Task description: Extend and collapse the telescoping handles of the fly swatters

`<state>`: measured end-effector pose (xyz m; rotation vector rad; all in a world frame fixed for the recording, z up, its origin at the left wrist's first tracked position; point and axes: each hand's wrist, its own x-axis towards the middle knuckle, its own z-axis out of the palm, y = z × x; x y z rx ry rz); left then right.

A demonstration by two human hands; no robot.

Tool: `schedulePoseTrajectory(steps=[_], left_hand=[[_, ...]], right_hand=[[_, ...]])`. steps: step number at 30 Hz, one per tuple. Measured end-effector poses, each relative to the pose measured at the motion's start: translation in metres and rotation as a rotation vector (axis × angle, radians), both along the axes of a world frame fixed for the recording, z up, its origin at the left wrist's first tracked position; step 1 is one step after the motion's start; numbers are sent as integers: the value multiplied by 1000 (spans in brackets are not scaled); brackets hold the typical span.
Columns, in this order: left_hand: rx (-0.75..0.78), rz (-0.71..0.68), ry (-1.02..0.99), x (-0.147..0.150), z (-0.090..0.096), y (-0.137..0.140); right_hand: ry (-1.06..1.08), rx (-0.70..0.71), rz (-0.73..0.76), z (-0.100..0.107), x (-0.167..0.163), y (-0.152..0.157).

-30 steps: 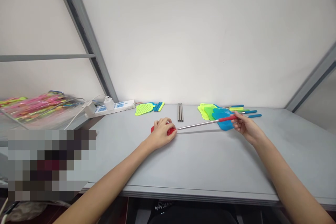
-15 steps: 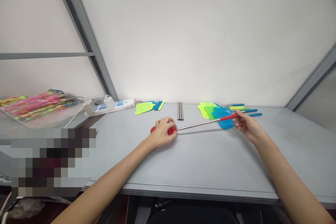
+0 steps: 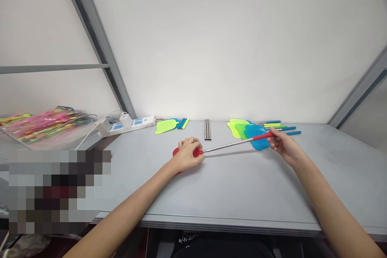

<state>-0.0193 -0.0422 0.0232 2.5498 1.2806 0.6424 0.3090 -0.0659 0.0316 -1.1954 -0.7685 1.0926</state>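
Observation:
A red fly swatter (image 3: 198, 152) with a long metal shaft is held between my two hands, low over the grey table. My left hand (image 3: 189, 155) is closed over its perforated head and hides most of it. At the other end, my right hand (image 3: 282, 145) pinches the tip of the red handle, and the metal shaft runs slightly upward from left to right. Just behind my right hand lies a pile of swatters, with a blue swatter (image 3: 256, 132) in front and green and yellow swatters (image 3: 234, 128) under it.
Several bare metal rods (image 3: 207, 130) lie behind my left hand. Left of them are a yellow swatter head (image 3: 166, 126) and short blue and yellow handles (image 3: 183, 123). A white power strip (image 3: 133, 125) with plugs and bagged colourful items (image 3: 45, 123) sit farther left, near the grey table (image 3: 242, 193).
My hands keep the same hold on the red fly swatter. The view has shifted very slightly; nothing on the table has visibly moved.

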Motion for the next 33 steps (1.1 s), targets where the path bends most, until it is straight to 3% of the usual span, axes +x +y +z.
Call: schedulePoseTrajectory(steps=[21,27,33], left_hand=[[35,-53,6,-2,4,-1],[235,-333,-16,11,12,-23],[117,-597,74,32,-3,-46]], right_hand=[[96,29,22,-5,3,4],[183,79,6,-8,4,7],[260,111,52,-12,-2,10]])
